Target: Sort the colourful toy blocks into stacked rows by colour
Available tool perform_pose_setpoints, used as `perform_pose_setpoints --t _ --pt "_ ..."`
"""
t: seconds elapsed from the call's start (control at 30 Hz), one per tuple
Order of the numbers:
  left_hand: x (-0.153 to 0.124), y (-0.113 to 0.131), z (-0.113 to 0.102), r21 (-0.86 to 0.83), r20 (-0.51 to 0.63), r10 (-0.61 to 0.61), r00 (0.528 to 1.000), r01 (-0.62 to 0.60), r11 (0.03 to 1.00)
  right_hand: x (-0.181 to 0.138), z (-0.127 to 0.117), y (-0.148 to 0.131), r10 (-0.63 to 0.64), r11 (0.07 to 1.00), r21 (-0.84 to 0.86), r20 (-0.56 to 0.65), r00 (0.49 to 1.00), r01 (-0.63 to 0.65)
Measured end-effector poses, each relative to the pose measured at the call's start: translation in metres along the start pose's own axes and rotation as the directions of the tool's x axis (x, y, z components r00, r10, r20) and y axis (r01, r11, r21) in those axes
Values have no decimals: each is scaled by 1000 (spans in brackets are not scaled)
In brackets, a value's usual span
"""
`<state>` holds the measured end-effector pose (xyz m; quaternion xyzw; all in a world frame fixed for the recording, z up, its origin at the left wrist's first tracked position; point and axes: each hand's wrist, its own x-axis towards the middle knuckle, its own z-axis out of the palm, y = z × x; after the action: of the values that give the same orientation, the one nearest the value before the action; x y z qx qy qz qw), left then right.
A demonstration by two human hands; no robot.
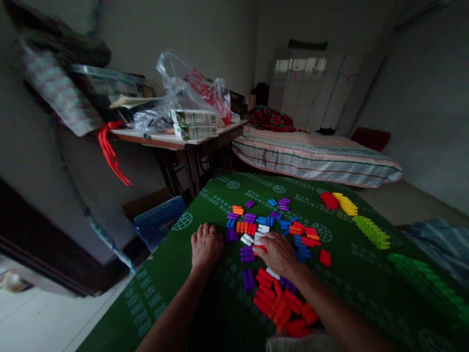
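Note:
My left hand lies palm down on the green table cover, fingers forward and holding nothing, just left of the purple pieces. My right hand reaches in among small ridged plastic pieces, its thumb and fingertips closed on a red piece. White pieces lie around those fingertips. Below the right wrist is a loose heap of red pieces. Purple, blue and orange pieces are scattered farther up. Part of the pile is hidden under my right hand.
Sorted rows line the table's right side: red, yellow, lime and green. A desk with boxes and plastic bags stands behind left. Beyond is a bed; a blue bin sits on the floor.

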<state>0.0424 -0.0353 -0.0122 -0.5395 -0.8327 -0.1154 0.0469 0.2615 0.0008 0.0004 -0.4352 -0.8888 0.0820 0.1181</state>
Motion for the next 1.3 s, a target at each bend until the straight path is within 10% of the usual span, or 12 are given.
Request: perform_pose_setpoints --t 0.6,0.8,1.07,1.3 --pt "11 -5 -3 78 25 14 1000 -16 997 123 3 -12 195 981 -11 -2 981 -195" --pt "14 -5 -5 52 52 11 999 -14 999 99 -20 46 255 967 40 -183 949 -252" --pt "17 -7 -7 11 83 24 996 -25 1000 1 -33 200 585 798 43 -295 756 -601" --pt "18 -4 -11 89 106 -6 994 -3 996 -43 -22 223 664 741 106 -264 700 -663"
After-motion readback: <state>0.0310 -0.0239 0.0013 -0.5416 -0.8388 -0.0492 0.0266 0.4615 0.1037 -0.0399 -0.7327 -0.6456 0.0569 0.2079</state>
